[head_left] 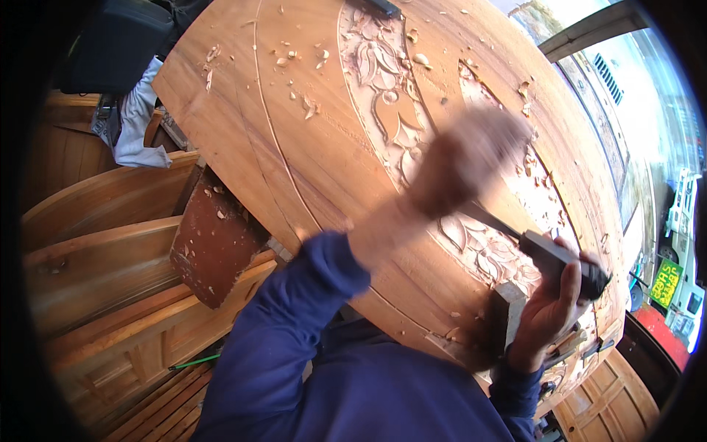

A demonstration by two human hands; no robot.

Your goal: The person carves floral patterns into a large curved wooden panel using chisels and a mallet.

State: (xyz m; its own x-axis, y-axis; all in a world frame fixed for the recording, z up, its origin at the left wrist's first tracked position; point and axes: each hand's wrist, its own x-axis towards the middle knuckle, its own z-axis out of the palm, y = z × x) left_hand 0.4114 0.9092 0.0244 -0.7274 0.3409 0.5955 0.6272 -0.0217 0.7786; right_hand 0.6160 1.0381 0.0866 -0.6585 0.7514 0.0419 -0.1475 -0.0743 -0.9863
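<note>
A curved wooden panel (294, 169) with a carved band of flowers and leaves (390, 110) lies before me. Over the carving, my left hand (471, 158) is smeared by motion, so its fingers cannot be made out. My right hand (549, 306) is closed around the handle of a carving chisel (549, 254), which has a dark end. The chisel's thin metal shaft slants up and left toward my left hand, and its tip is hidden or blurred there. Beside my right wrist a wooden block (509, 309) rests on the panel.
Wood shavings (309, 107) are scattered over the panel. A dark tool (379, 7) lies at its far edge. On the left are more wooden panels (110, 265), a reddish-brown board (213, 243) and a white cloth (140, 121). A vehicle (685, 258) stands at the far right.
</note>
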